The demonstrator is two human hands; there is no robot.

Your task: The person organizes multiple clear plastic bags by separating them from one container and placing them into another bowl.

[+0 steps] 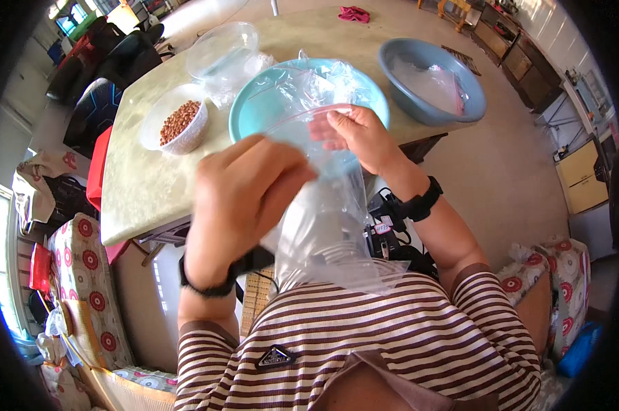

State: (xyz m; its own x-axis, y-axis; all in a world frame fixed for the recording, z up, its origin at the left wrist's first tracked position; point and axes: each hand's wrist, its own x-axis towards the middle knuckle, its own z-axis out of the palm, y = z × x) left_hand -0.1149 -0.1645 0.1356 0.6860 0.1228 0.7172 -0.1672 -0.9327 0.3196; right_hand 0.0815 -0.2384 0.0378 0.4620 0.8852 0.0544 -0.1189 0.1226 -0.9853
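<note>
My right hand [363, 136] grips a clear zip-lock plastic bag [294, 128] near its red seal line, the thumb in front and fingers showing through the film. Close by on the left is my left hand [253, 180], blurred, with curled fingers; whether it pinches the bag cannot be told. Both hands are above the near edge of a turquoise basin [248, 110], which has crumpled clear plastic bags [335, 85] in it. More clear plastic bags [335, 257] lie across my lap.
Left on the table [145, 190] stands a translucent bowl [194, 136] of reddish-brown nuts or beans [180, 122], with a clear plastic container [222, 46] behind. A blue-grey basin [392, 67] at the right edge holds filled plastic bags [428, 87]. A pink cloth [354, 14] lies far back.
</note>
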